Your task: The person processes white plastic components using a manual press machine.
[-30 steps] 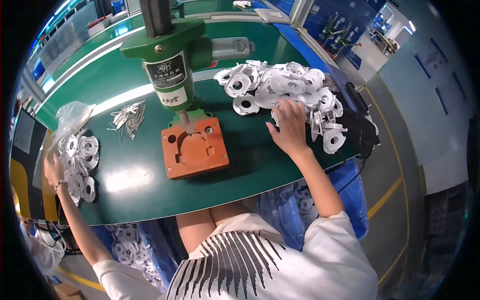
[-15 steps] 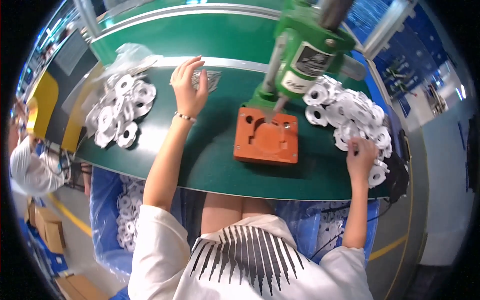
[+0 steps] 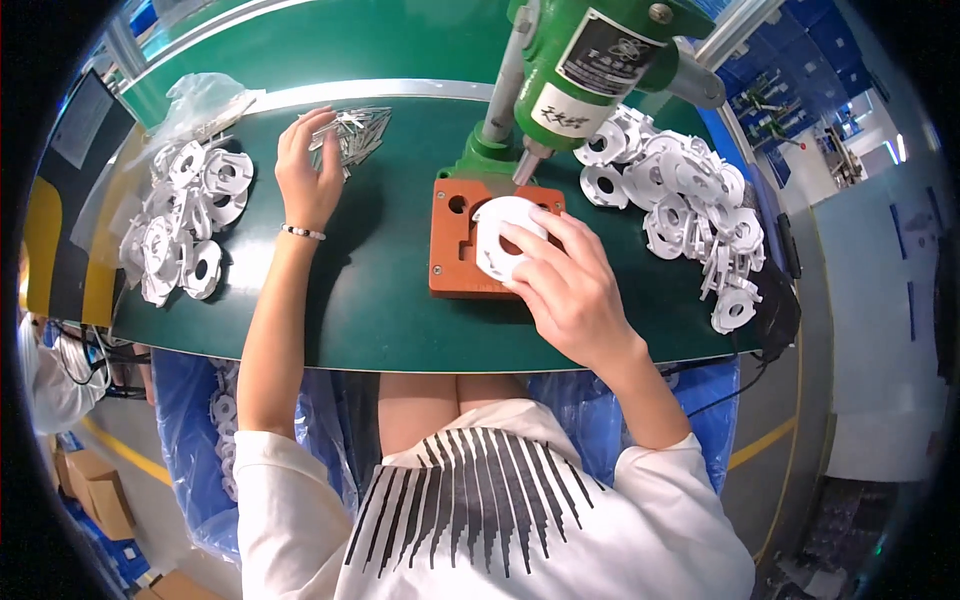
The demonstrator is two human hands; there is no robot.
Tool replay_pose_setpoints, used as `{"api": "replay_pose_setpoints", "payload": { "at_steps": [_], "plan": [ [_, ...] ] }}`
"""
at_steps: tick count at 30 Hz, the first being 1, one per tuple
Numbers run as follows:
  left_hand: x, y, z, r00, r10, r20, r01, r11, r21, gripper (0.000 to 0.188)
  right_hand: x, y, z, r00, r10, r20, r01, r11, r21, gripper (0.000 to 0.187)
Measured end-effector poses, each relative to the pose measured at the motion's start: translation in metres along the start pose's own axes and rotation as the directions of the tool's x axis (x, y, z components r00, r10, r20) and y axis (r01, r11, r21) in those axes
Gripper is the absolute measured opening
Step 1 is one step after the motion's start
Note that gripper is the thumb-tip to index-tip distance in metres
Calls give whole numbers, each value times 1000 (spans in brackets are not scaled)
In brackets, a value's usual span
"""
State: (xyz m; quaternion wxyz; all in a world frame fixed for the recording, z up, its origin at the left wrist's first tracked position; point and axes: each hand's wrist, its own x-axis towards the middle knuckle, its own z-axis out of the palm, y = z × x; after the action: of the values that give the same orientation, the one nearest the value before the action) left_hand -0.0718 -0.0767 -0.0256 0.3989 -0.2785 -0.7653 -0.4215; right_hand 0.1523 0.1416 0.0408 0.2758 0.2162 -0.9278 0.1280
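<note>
My right hand (image 3: 575,285) grips a white plastic ring-shaped part (image 3: 496,238) by its right side. That part lies over the orange fixture block (image 3: 450,272) and covers the recess in its top; whether it is fully seated I cannot tell. Above the block hangs the metal ram (image 3: 530,163) of a green press (image 3: 570,80). My left hand (image 3: 308,175) is open, thumb apart from the fingers, beside a loose pile of thin silvery metal pins (image 3: 362,135). No pin shows clearly in its fingers.
White ring parts (image 3: 205,185) are heaped on the left of the green table (image 3: 390,330), by a clear plastic bag (image 3: 200,100). Another heap (image 3: 685,185) lies right of the press. Blue-lined bins (image 3: 185,440) stand under the table's front edge.
My right hand has come from the right heap to the orange block, bringing a white ring part. My left hand stays by the metal pins. The whole view has shifted.
</note>
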Motion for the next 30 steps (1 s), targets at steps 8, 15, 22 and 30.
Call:
{"api": "replay_pose_setpoints", "payload": {
  "at_steps": [8, 15, 22, 30],
  "plan": [
    [1, 0, 2, 1000, -1, 19, 2, 1000, -16, 18, -3, 7, 8, 996, 74, -44, -66, 984, 162, 18],
    [2, 4, 1, 999, -22, 25, 22, 999, -23, 18, -7, 11, 7, 979, 178, -100, -134, 929, 344, 25],
    [0, 5, 2, 998, -43, 50, 45, 998, -34, 18, -2, 11, 12, 807, 589, -38, -263, 418, 869, 14],
    [1, 3, 2, 995, -53, 87, 56, 998, -34, 20, 36, 63, 26, 850, 469, 239, -519, 671, 529, 8]
  ]
}}
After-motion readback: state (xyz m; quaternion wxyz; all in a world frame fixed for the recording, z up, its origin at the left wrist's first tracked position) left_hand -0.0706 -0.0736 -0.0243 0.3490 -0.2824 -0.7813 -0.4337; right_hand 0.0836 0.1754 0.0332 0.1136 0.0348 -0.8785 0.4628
